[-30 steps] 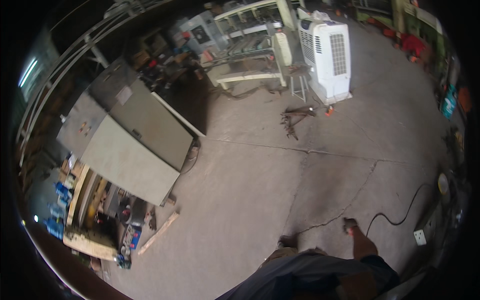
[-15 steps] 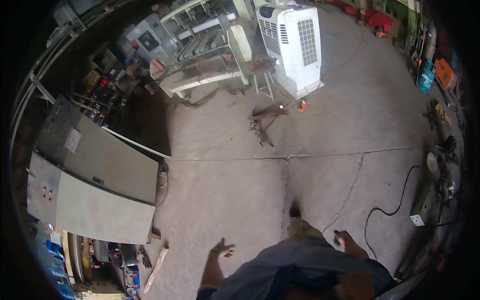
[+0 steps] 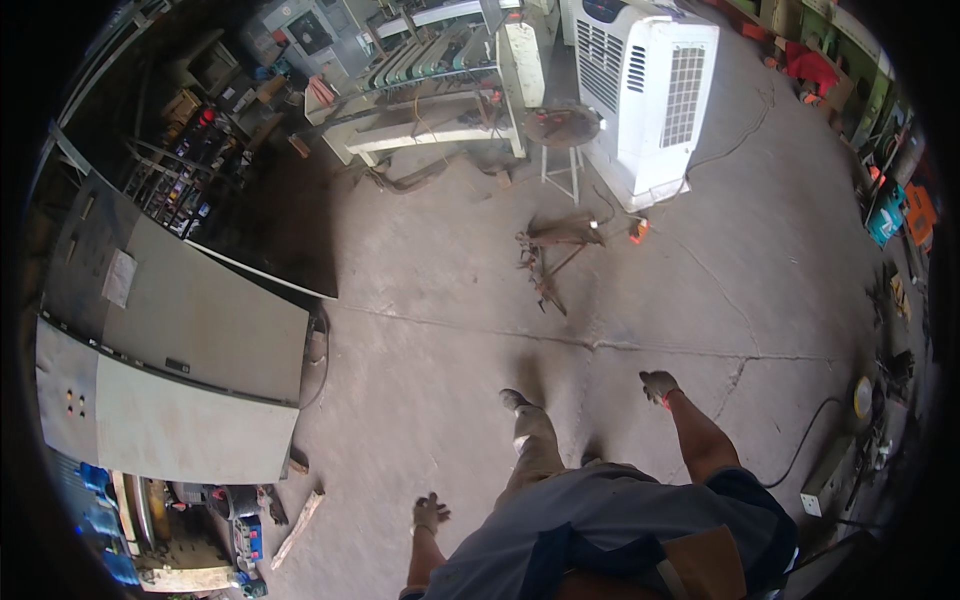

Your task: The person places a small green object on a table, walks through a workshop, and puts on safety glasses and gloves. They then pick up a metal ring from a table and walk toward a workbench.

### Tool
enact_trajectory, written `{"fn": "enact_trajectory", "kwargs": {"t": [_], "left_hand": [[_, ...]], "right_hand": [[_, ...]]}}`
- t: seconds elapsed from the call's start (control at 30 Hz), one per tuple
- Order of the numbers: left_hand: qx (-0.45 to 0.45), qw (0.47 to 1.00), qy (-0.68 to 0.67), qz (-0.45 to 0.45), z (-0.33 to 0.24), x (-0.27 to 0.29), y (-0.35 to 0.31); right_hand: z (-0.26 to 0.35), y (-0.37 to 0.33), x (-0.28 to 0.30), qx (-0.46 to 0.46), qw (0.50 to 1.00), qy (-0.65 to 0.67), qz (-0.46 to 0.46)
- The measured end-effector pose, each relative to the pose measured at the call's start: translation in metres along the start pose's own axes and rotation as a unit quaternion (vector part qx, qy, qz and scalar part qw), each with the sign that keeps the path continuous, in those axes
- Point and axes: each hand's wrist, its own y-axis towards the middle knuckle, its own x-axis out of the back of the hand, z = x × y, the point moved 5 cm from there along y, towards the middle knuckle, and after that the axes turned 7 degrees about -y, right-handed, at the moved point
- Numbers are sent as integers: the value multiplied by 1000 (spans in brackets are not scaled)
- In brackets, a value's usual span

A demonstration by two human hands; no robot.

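Observation:
My left hand (image 3: 430,513) hangs low over the concrete floor, left of my body. Its fingers are apart, with nothing in them. Stretched forward on the other side is my right hand (image 3: 658,386), which looks gloved, with red at the wrist. Its fingers look loosely extended and no held thing shows. Neither hand touches anything. Ahead on the floor lies a rusty metal frame (image 3: 552,255). Behind it stand a stool with a dark round top (image 3: 562,126) and a tall white air cooler (image 3: 650,110).
A large grey metal cabinet (image 3: 200,340) stands at left, with a wooden stick (image 3: 297,530) on the floor near it. A roller machine (image 3: 430,100) is at the back. At right, a black cable (image 3: 808,440) and a metal box section (image 3: 828,480) lie on the floor.
My right hand has swung forward and my left hand slightly down. My left foot has come forward into view. The rusty frame, stool and cooler sit farther right and lower in view.

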Motion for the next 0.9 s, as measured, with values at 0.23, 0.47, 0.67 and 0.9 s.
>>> {"fn": "enact_trajectory", "kwargs": {"t": [0.23,0.47,0.67,0.9], "left_hand": [[135,976,148,86,-57,-62,84],[-18,988,97,117,-285,-153,197],[-193,968,38,154,-481,-200,270],[-51,994,26,93,-511,-166,337]], "right_hand": [[8,34,-77,-168,982,-26,87],[103,45,-71,-200,979,-1,39],[217,136,-78,-192,981,36,23],[343,260,-115,-188,981,30,46]]}}
